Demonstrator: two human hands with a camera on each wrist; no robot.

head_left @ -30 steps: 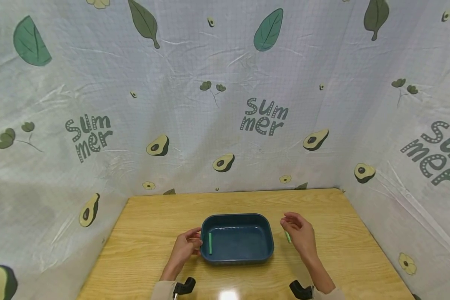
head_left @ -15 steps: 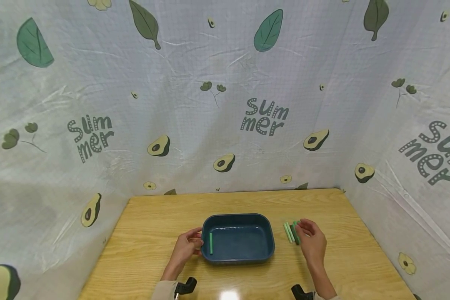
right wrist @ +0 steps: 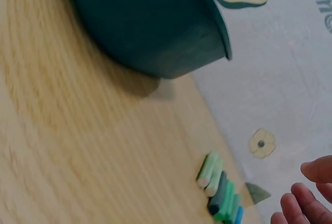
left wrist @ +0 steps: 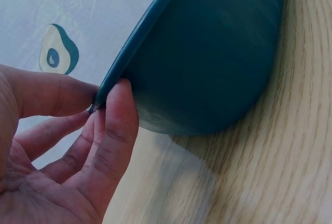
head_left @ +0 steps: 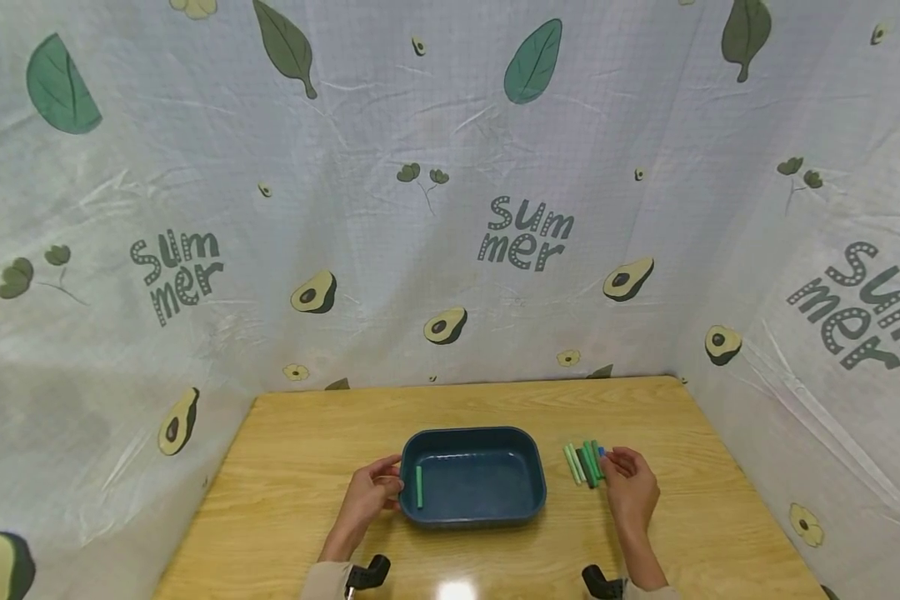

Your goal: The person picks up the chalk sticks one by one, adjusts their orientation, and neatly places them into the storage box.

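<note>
My left hand point(head_left: 371, 492) pinches the left rim of a dark blue rectangular tray point(head_left: 480, 523) between thumb and fingers, seen close up in the left wrist view. Inside the tray, near its left wall, lies one green stick point(head_left: 419, 487). To the right of the tray, several chalk-like sticks lie side by side: pale green sticks point(head_left: 572, 463), a dark green stick point(right wrist: 218, 195), brighter green ones point(right wrist: 225, 203) and a blue stick point(right wrist: 239, 215). My right hand point(head_left: 633, 492) is at the blue end of this row, fingers loosely bent, nothing visible between them.
A wooden table point(head_left: 322, 425) carries everything. White sheeting point(head_left: 375, 250) printed with avocados and leaves hangs behind and at both sides. Black wrist mounts point(head_left: 371, 572) sit at both cuffs.
My right hand has moved right along the row of sticks, uncovering the green ones and then the top of the blue one. The left hand, the tray and its stick have stayed put.
</note>
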